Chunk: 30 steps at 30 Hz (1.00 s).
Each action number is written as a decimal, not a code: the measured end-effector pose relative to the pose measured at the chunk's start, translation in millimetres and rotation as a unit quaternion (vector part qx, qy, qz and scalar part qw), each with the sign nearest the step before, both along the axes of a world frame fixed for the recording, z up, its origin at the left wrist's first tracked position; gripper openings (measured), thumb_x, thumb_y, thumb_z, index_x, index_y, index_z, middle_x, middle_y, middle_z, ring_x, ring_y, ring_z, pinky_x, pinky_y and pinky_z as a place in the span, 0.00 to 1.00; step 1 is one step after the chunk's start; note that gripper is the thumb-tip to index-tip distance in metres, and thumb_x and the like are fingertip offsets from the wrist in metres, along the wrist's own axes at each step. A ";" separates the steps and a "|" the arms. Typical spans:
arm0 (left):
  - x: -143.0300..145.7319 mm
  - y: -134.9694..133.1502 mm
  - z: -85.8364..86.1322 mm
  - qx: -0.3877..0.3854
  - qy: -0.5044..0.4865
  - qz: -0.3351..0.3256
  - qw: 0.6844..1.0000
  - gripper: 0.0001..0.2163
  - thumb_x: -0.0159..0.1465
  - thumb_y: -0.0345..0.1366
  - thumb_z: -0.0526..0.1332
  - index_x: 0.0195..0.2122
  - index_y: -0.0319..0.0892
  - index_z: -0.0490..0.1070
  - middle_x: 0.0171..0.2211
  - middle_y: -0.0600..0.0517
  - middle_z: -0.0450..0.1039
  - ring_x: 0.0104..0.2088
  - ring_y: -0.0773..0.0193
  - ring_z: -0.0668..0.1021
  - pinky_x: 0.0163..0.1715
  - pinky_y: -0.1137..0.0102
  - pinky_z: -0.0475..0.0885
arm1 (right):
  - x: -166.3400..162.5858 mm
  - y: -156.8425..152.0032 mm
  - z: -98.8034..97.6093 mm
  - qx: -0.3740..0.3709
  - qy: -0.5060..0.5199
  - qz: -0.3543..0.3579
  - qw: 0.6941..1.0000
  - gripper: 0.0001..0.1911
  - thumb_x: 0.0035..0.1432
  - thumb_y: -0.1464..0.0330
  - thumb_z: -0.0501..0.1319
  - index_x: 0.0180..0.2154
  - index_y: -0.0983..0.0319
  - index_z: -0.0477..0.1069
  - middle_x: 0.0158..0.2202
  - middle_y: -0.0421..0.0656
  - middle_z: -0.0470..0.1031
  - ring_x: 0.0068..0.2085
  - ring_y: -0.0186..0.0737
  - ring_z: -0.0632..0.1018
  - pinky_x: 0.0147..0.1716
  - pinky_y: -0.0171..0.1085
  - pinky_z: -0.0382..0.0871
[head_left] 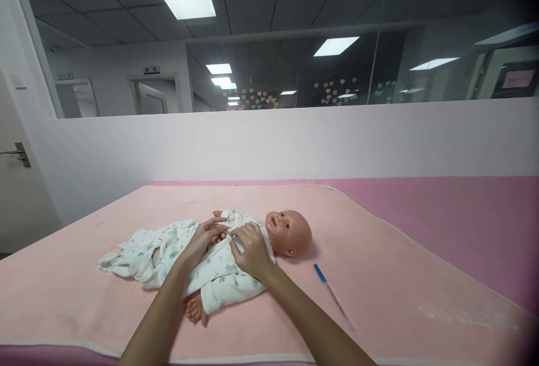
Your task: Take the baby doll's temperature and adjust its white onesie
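A baby doll (290,234) lies on its back, its bald head to the right. It wears a white baby romper (223,273) with small printed figures, and the legs of the garment stretch to the left. My left hand (206,238) rests on the front of the romper, fingers curled at the cloth near the doll's chest. Just right of it, my right hand (251,248) has its fingers bent and pinching the fabric below the doll's neck. The exact fold between the fingertips is too small to make out. One doll hand (196,309) sticks out of the near sleeve.
A slim clear stick with a blue cap (320,274) lies right of the doll. Beneath everything is a pink pad (391,276) with a pale edge. A low white wall (295,144) with glass above stands behind; a door (21,186) is at the left.
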State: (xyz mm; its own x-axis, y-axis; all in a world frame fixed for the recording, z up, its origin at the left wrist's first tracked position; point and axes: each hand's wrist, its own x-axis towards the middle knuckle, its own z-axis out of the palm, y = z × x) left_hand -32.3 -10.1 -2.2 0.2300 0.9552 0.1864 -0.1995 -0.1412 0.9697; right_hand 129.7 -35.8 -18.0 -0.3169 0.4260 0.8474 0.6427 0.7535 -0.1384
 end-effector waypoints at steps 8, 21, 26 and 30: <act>-24.2 -7.4 0.2 0.014 0.098 0.028 0.995 0.13 0.52 0.40 0.61 0.35 0.38 0.70 0.25 0.52 0.67 0.22 0.71 0.66 0.20 0.76 0.55 | 1.2 -1.0 1.2 0.010 -0.024 -0.013 1.000 0.05 0.50 0.73 0.53 0.32 0.61 0.65 0.28 0.41 0.68 0.33 0.37 0.67 0.39 0.38 0.57; -33.1 -15.6 7.0 0.028 0.180 -0.062 0.981 0.05 0.50 0.30 0.53 0.22 0.38 0.68 0.16 0.58 0.51 0.18 0.72 0.51 0.20 0.72 0.46 | -25.0 3.6 7.2 -0.003 -0.124 0.018 0.992 0.07 0.49 0.64 0.57 0.30 0.61 0.67 0.26 0.41 0.67 0.32 0.37 0.66 0.38 0.39 0.57; -35.4 -16.0 7.6 0.004 0.138 -0.100 0.985 0.06 0.43 0.25 0.53 0.22 0.38 0.66 0.20 0.56 0.59 0.21 0.70 0.58 0.22 0.73 0.52 | -41.8 6.9 6.5 -0.004 -0.151 0.020 0.988 0.07 0.45 0.66 0.59 0.28 0.61 0.65 0.27 0.41 0.67 0.33 0.37 0.65 0.38 0.39 0.56; -34.4 -16.7 8.4 0.030 0.144 -0.111 0.983 0.10 0.43 0.24 0.53 0.26 0.38 0.68 0.23 0.54 0.64 0.27 0.67 0.65 0.28 0.73 0.58 | -40.1 5.0 4.8 -0.012 -0.137 0.027 0.990 0.03 0.47 0.69 0.56 0.28 0.62 0.64 0.27 0.40 0.67 0.32 0.36 0.64 0.37 0.37 0.56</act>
